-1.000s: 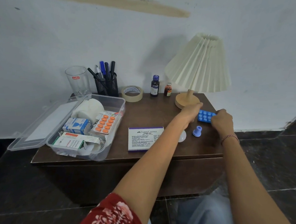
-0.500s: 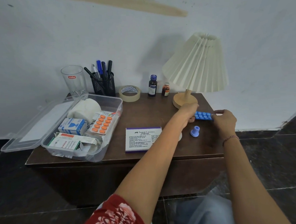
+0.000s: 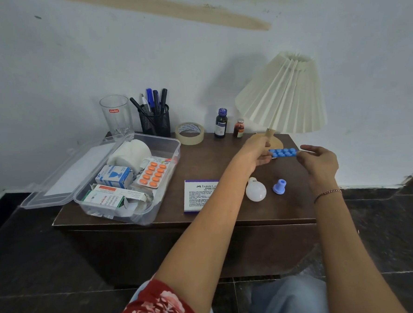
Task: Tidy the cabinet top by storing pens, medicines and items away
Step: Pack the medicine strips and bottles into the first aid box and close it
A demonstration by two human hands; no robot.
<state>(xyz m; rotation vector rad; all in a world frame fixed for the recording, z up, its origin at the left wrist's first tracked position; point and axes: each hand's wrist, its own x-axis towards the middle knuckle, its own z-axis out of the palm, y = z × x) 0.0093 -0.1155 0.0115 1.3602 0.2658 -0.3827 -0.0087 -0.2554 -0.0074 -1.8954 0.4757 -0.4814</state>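
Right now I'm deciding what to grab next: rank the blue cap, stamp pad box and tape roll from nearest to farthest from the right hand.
1. blue cap, just left, below the right hand.
2. stamp pad box, mid-cabinet.
3. tape roll, back by the wall.

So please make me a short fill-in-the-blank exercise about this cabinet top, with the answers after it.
1. Both hands hold a strip of ____ tablets.
2. The pens stand in a black mesh ____.
3. The strip of orange tablets lies inside the clear plastic ____.
4. The white bulb lies between the stamp pad box and a small ____ cap.

Answers: blue; holder; box; blue
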